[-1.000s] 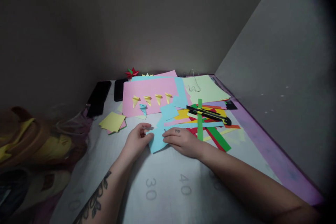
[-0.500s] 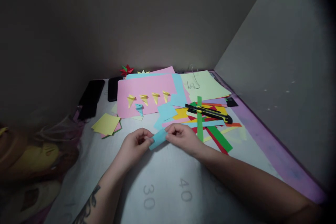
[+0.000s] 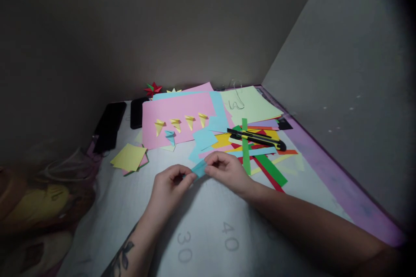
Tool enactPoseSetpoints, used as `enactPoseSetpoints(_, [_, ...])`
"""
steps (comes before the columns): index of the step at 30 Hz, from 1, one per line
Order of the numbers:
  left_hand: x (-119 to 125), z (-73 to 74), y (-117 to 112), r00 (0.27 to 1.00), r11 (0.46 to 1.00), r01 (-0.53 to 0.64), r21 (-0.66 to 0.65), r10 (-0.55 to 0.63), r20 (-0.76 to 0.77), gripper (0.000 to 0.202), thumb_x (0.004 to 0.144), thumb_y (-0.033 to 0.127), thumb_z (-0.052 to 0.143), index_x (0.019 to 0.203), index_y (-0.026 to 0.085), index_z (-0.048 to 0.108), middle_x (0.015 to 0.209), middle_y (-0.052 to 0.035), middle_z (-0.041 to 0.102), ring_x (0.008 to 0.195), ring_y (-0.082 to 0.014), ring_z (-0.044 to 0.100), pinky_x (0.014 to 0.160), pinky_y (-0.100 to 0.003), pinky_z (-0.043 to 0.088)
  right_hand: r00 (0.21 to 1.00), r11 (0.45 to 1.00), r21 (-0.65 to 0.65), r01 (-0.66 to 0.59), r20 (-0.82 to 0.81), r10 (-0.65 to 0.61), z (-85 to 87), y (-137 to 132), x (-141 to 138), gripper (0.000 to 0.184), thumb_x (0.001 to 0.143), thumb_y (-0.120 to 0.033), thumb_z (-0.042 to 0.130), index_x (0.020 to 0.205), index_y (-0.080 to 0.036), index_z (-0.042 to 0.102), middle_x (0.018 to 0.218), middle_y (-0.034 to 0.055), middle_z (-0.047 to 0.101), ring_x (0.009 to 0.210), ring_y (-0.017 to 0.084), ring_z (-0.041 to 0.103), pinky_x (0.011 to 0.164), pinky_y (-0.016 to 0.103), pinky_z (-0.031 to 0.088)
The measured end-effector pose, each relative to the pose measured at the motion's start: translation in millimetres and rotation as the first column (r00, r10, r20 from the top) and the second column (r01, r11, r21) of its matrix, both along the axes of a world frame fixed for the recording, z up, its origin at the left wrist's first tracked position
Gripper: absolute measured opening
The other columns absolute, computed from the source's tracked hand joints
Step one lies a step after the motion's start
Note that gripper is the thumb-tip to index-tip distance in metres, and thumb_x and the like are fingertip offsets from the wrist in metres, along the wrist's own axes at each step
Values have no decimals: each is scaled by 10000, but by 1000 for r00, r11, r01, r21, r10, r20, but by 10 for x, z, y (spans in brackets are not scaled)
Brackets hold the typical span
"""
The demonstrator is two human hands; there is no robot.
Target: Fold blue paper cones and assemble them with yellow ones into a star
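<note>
A small piece of blue paper [image 3: 199,169] is stretched between my two hands, above the pale table surface. My left hand [image 3: 173,181] pinches its left end between thumb and fingers. At the other end, my right hand [image 3: 224,169] grips it the same way; the fingers cover both ends. Beyond my hands lies a pink sheet [image 3: 178,108] bearing a row of several folded yellow paper pieces [image 3: 176,124] and one folded blue paper piece [image 3: 170,137].
Right of my hands, a utility knife [image 3: 256,139] rests on scattered coloured paper strips [image 3: 269,169]. Yellow paper squares [image 3: 129,157] lie at left, with dark phones [image 3: 110,123] behind. At the back are a red paper star [image 3: 153,89] and pale green sheets [image 3: 250,104].
My left hand has shifted slightly right along the blue paper and covers more of its end. Less of the paper's face shows now. The view has turned a little.
</note>
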State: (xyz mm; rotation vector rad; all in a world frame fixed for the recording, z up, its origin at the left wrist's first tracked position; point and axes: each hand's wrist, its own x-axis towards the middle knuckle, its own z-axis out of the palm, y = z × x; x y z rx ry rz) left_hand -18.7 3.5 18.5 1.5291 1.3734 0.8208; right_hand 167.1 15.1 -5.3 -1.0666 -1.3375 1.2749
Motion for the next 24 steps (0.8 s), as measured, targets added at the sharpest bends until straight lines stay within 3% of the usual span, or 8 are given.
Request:
enactPoseSetpoints(2, [8, 17, 0, 999, 999, -14, -42, 15, 28, 165, 734, 314, 645, 679, 159, 641, 614, 4, 608, 575, -122, 518, 534, -216, 389, 998, 999, 35, -8, -62, 10, 6, 2, 3, 140, 708, -281, 696, 678, -186, 597, 837, 43, 644, 850, 171, 605, 759, 313, 490])
enactPoseSetpoints(5, [24, 33, -3, 997, 997, -33, -75, 39, 68, 166, 722, 310, 655, 673, 152, 640, 622, -4, 620, 581, -124, 529, 546, -221, 402, 995, 999, 37, 14, -99, -10, 7, -1, -1, 152, 716, -282, 699, 655, -185, 599, 792, 37, 648, 792, 163, 613, 719, 307, 491])
enactPoseSetpoints(11, [51, 2, -34, 987, 998, -65, 6, 63, 146, 167, 705, 280, 674, 611, 157, 612, 746, -45, 670, 675, -150, 597, 612, -248, 450, 993, 997, 11, 76, -87, -74, 20, -24, -34, 178, 705, -284, 693, 626, -190, 564, 731, 18, 636, 709, 145, 598, 645, 284, 491])
enactPoseSetpoints(24, [78, 43, -64, 981, 991, -131, 8, 128, 147, 195, 675, 235, 692, 540, 161, 574, 680, -26, 669, 620, -131, 598, 584, -244, 453, 991, 995, 0, 98, -92, -97, 71, -47, -78, 149, 705, -237, 664, 627, -194, 545, 708, 10, 624, 675, 133, 585, 618, 272, 482])
